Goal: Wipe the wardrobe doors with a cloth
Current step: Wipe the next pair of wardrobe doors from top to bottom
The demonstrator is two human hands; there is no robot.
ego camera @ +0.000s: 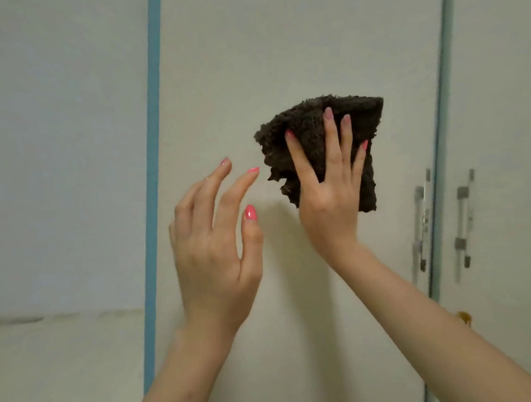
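A cream wardrobe door (280, 50) with a blue-green edge fills the middle of the head view. My right hand (329, 197) presses a dark brown fluffy cloth (306, 127) flat against this door, fingers spread over it. My left hand (210, 235) is raised to the left of the cloth, fingers apart and empty, close to the door; I cannot tell whether it touches it. A second door (500, 93) stands to the right.
Two metal handles (422, 222) (462, 220) sit either side of the gap between the doors, right of my right forearm. A blue-green strip (155, 145) borders the door's left side, with a pale wall (56, 151) beyond it.
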